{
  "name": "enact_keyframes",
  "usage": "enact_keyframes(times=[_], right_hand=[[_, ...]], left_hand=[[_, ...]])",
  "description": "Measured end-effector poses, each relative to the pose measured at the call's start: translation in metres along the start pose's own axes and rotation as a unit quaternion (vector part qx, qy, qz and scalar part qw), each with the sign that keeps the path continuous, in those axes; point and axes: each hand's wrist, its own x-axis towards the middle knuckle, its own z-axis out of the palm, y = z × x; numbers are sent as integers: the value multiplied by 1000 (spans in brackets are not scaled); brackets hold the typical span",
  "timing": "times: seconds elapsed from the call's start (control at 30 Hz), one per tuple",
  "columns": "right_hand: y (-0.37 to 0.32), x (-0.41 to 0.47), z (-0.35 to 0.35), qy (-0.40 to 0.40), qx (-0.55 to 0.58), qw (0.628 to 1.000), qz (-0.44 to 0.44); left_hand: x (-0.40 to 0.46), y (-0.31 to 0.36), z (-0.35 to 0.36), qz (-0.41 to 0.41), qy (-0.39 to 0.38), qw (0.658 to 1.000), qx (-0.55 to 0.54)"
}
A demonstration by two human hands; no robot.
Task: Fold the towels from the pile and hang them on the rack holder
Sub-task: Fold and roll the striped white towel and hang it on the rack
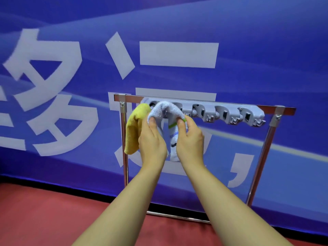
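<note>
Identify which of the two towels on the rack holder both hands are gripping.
The white towel with the green stripe: left hand and right hand both pinch it. The yellow towel hangs untouched at the holder's left end.

Light is bright, even and cool, with no harsh shadows; the two bare forearms are lit flatly from above and in front. Thin highlights glint on the shiny chrome tube frame [260, 157], strongest along its right upright and lower bar. The large white characters on the blue printed backdrop [177, 23] are smeared by motion blur at the left of the frame. Wide-angle distortion tilts the straight lines. The red floor [44, 219] at lower left looks soft and slightly grainy.
</note>
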Motion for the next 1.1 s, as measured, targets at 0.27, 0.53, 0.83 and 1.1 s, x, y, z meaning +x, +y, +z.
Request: enact_keyframes(times=[0.27,0.53,0.83,1.1], right_hand=[[13,14,12,-5,-31,999,-3],[-6,35,8,15,-5,1000,-13],[14,27,11,-23,-45,999,-2],[48,2,13,-118,-70,990,15]], left_hand=[[19,-9,2,2,-4,999,38],[36,15,-9,55,20,997,54],[28,-6,1,41,-14,994,104],[21,-45,1,-78,-172,978,-86]])
